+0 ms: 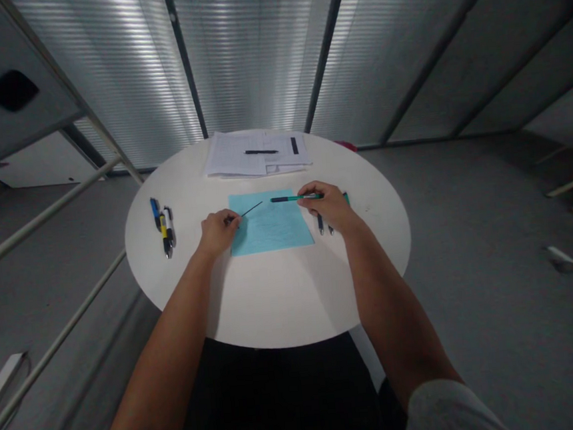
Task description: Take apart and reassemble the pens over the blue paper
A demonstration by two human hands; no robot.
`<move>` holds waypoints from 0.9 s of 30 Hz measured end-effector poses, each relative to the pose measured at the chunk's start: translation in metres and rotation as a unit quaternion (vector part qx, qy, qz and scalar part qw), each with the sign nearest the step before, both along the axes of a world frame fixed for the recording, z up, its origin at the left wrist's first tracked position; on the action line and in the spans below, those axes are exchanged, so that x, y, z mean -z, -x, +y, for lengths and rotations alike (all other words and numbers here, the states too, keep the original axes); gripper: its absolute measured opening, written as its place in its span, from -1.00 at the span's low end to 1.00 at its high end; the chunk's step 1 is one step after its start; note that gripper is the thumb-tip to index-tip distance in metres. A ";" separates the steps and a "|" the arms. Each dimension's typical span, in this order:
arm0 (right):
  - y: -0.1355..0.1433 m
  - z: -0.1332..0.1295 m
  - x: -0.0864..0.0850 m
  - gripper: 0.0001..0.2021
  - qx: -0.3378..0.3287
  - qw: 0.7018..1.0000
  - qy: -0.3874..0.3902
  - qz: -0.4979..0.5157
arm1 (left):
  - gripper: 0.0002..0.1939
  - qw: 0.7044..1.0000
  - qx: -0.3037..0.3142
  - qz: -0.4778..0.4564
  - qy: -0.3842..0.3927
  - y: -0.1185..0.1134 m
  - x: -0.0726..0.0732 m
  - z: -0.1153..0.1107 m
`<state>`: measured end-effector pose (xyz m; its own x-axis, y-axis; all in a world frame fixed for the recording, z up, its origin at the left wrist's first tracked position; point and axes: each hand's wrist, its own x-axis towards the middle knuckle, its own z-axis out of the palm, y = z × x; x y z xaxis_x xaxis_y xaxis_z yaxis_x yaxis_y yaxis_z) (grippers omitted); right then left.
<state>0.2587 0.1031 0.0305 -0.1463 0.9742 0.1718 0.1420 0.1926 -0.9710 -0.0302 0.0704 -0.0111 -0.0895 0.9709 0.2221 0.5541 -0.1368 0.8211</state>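
My left hand (216,233) is closed in a pinch on a thin dark pen refill (252,208), which points up and to the right over a light blue sheet (273,235). Across from it, my right hand (333,205) grips a green pen (285,199) with a dark grip section. The pen lies nearly level, its tip towards the left, close to the refill's end but apart from it. Below the right hand, two dark pen ends (320,223) with shiny tips show on the table; the rest of them is hidden. A green piece (346,198) peeks out behind that hand.
On the left of the round white table (273,296) lie a blue pen (154,210), a yellow pen (164,236) and a white pen (168,219). At the back, a stack of papers (228,156) carries a black pen (261,151). Metal rails (46,216) stand at the left.
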 end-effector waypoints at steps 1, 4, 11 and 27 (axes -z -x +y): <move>0.003 0.002 0.002 -0.67 0.001 1.000 -0.009 0.012 | -0.93 1.000 0.001 0.007 -0.001 0.000 0.000 0.000; 0.012 0.007 0.007 -0.53 0.017 0.998 -0.027 0.053 | -0.92 1.000 -0.001 0.026 -0.002 0.000 0.002 0.000; 0.041 -0.009 0.009 -0.49 0.064 0.985 -0.158 -0.035 | -0.92 1.000 -0.003 0.010 -0.018 0.000 0.004 0.001; 0.036 0.006 0.026 -0.98 0.125 0.956 -0.233 -0.131 | -0.78 0.996 0.009 0.084 0.006 0.000 0.002 0.002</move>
